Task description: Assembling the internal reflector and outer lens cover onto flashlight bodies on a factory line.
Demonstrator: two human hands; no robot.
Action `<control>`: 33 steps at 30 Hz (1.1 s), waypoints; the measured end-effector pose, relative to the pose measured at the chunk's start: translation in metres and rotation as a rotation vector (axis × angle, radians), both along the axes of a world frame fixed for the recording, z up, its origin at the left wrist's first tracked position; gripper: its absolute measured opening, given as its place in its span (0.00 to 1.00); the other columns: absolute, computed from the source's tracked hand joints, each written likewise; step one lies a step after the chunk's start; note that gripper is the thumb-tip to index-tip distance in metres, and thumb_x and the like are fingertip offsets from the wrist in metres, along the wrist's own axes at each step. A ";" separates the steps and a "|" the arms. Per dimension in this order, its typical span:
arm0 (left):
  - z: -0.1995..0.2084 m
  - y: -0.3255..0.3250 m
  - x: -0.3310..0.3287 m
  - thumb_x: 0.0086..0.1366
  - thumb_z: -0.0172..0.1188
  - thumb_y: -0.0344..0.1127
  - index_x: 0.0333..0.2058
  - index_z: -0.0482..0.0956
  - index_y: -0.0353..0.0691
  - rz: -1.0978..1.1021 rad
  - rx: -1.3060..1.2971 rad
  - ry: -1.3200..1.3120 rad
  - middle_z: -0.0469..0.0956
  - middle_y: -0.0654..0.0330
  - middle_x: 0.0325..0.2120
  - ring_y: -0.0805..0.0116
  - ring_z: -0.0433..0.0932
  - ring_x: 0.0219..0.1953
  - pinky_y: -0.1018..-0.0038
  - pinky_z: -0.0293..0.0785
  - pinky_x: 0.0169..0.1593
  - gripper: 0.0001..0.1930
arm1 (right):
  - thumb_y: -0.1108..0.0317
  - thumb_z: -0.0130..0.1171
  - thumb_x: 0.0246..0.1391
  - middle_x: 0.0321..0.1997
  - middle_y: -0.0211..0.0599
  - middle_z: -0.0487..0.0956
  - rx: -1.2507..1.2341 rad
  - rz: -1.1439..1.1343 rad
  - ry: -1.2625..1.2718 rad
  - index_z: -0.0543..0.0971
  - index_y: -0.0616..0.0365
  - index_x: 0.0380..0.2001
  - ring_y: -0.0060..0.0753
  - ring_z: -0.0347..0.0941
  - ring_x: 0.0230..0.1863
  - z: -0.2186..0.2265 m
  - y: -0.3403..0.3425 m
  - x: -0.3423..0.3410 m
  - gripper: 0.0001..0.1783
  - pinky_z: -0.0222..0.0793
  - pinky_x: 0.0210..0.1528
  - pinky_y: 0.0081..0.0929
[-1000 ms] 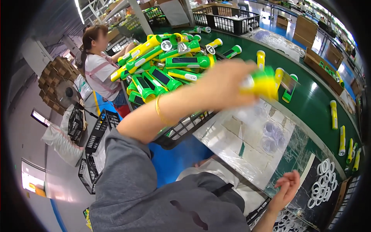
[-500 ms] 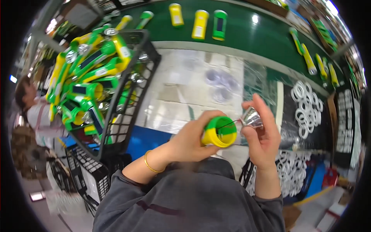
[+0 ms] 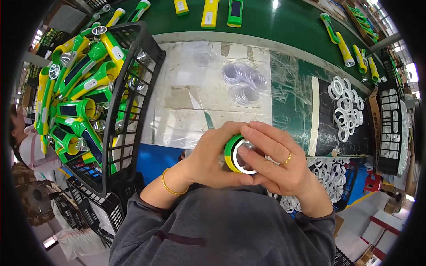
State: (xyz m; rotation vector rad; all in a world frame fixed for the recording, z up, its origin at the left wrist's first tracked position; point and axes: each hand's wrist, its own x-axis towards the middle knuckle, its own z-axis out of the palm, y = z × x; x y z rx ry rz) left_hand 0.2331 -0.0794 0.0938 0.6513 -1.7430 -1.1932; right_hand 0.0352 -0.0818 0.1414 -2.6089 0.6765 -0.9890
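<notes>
My left hand (image 3: pixel 211 155) wraps round a green and yellow flashlight body (image 3: pixel 229 163), its wide end tilted up toward me. A white ring (image 3: pixel 234 155) sits at that open end, and something shiny like a reflector shows inside it. Over the ring lies my right hand (image 3: pixel 282 162), its fingers pressing on the ring and its thumb side against the rim. The fingers hide the ring's right part. On the worktable beyond my hands lie stacks of clear round discs (image 3: pixel 244 80).
A black crate (image 3: pixel 108 146) full of green and yellow flashlights stands at the left. White rings (image 3: pixel 346 108) lie at the right, with more in a container (image 3: pixel 328 177) below. Several flashlights (image 3: pixel 210 13) rest on the green belt (image 3: pixel 266 22) behind. A person (image 3: pixel 33 148) is at far left.
The silver reflector on its wires is no longer in my right fingers. A white ring now sits at the flashlight's open end, and my right hand has closed in over it.
</notes>
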 end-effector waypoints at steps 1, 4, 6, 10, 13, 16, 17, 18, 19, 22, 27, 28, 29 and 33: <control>0.001 0.000 0.001 0.44 0.73 0.50 0.52 0.65 0.35 0.017 -0.035 -0.014 0.76 0.53 0.41 0.60 0.79 0.38 0.71 0.74 0.40 0.40 | 0.54 0.58 0.51 0.53 0.51 0.72 0.029 0.003 0.002 0.79 0.60 0.41 0.55 0.70 0.52 -0.004 0.001 0.000 0.21 0.71 0.48 0.39; 0.003 0.000 0.000 0.47 0.71 0.46 0.51 0.65 0.34 0.010 -0.039 0.048 0.76 0.53 0.39 0.60 0.79 0.37 0.70 0.74 0.39 0.37 | 0.52 0.57 0.51 0.55 0.52 0.70 0.047 0.003 0.003 0.79 0.58 0.41 0.56 0.69 0.53 -0.008 0.000 0.002 0.22 0.70 0.50 0.41; -0.003 0.001 -0.002 0.47 0.71 0.45 0.52 0.64 0.34 -0.009 -0.026 0.069 0.76 0.53 0.39 0.59 0.79 0.37 0.70 0.74 0.39 0.37 | 0.52 0.57 0.51 0.56 0.52 0.69 0.033 -0.010 0.005 0.79 0.58 0.42 0.56 0.69 0.53 -0.006 0.001 0.002 0.22 0.70 0.51 0.42; -0.007 0.002 -0.005 0.45 0.72 0.43 0.53 0.64 0.35 -0.040 -0.017 0.120 0.76 0.53 0.40 0.59 0.79 0.38 0.69 0.73 0.40 0.38 | 0.51 0.56 0.52 0.56 0.54 0.69 0.074 -0.003 -0.016 0.80 0.57 0.41 0.57 0.68 0.54 -0.005 0.002 0.002 0.22 0.69 0.52 0.43; -0.007 0.004 -0.004 0.44 0.72 0.43 0.53 0.65 0.35 -0.017 -0.027 0.102 0.76 0.53 0.40 0.58 0.79 0.38 0.69 0.73 0.41 0.39 | 0.51 0.58 0.51 0.56 0.53 0.69 0.061 -0.010 -0.041 0.80 0.57 0.39 0.58 0.68 0.55 -0.013 0.006 0.000 0.21 0.69 0.52 0.44; -0.006 0.002 -0.004 0.43 0.73 0.42 0.52 0.66 0.35 -0.056 -0.029 0.104 0.77 0.53 0.40 0.58 0.79 0.38 0.70 0.74 0.41 0.38 | 0.50 0.59 0.49 0.56 0.53 0.69 0.065 -0.005 -0.068 0.81 0.55 0.37 0.57 0.68 0.55 -0.017 0.007 -0.005 0.20 0.68 0.53 0.44; -0.006 0.003 -0.005 0.43 0.73 0.42 0.52 0.66 0.35 -0.057 -0.028 0.103 0.77 0.53 0.40 0.58 0.79 0.38 0.70 0.74 0.41 0.38 | 0.50 0.60 0.48 0.56 0.53 0.69 0.088 0.013 -0.081 0.81 0.53 0.36 0.57 0.68 0.55 -0.017 0.008 -0.007 0.19 0.68 0.53 0.43; -0.007 0.004 -0.007 0.43 0.72 0.41 0.52 0.66 0.35 -0.079 0.026 0.133 0.77 0.53 0.39 0.59 0.79 0.38 0.70 0.74 0.41 0.37 | 0.50 0.60 0.48 0.56 0.53 0.69 0.089 0.012 -0.083 0.81 0.53 0.36 0.57 0.68 0.55 -0.017 0.007 -0.006 0.19 0.68 0.53 0.43; -0.008 0.005 -0.007 0.43 0.72 0.40 0.51 0.66 0.36 -0.100 0.080 0.164 0.77 0.53 0.39 0.59 0.79 0.38 0.71 0.74 0.41 0.37 | 0.49 0.59 0.49 0.56 0.53 0.69 0.095 0.008 -0.102 0.82 0.52 0.35 0.56 0.67 0.55 -0.015 0.006 -0.006 0.19 0.67 0.53 0.43; -0.007 0.004 -0.008 0.44 0.72 0.39 0.51 0.67 0.36 -0.080 0.080 0.174 0.77 0.54 0.38 0.60 0.79 0.37 0.71 0.74 0.40 0.35 | 0.47 0.58 0.49 0.56 0.53 0.69 0.107 -0.006 -0.114 0.82 0.51 0.34 0.54 0.67 0.54 -0.013 0.003 -0.003 0.20 0.66 0.53 0.42; -0.007 0.004 -0.004 0.45 0.71 0.40 0.50 0.67 0.36 -0.133 0.118 0.165 0.77 0.53 0.39 0.61 0.79 0.37 0.71 0.74 0.40 0.34 | 0.44 0.55 0.50 0.56 0.54 0.69 0.087 0.000 -0.086 0.82 0.52 0.34 0.53 0.67 0.54 -0.013 0.000 -0.003 0.23 0.66 0.52 0.41; -0.006 0.003 -0.004 0.46 0.71 0.40 0.49 0.67 0.36 -0.131 0.108 0.155 0.77 0.53 0.40 0.62 0.79 0.37 0.72 0.74 0.40 0.33 | 0.44 0.55 0.50 0.56 0.54 0.68 0.109 0.008 -0.081 0.82 0.53 0.35 0.53 0.68 0.53 -0.012 0.000 -0.002 0.23 0.66 0.52 0.41; -0.005 0.003 -0.005 0.46 0.71 0.40 0.49 0.67 0.36 -0.133 0.107 0.153 0.77 0.53 0.40 0.62 0.79 0.37 0.72 0.74 0.40 0.33 | 0.45 0.55 0.50 0.56 0.54 0.68 0.131 0.017 -0.075 0.81 0.53 0.35 0.53 0.68 0.53 -0.011 0.000 -0.003 0.23 0.66 0.52 0.41; 0.000 0.002 -0.005 0.46 0.70 0.39 0.49 0.67 0.35 -0.120 0.083 0.153 0.77 0.51 0.40 0.60 0.79 0.38 0.71 0.74 0.41 0.32 | 0.45 0.56 0.49 0.57 0.54 0.67 0.180 0.036 -0.081 0.81 0.55 0.36 0.53 0.69 0.52 -0.010 -0.001 -0.002 0.24 0.67 0.51 0.40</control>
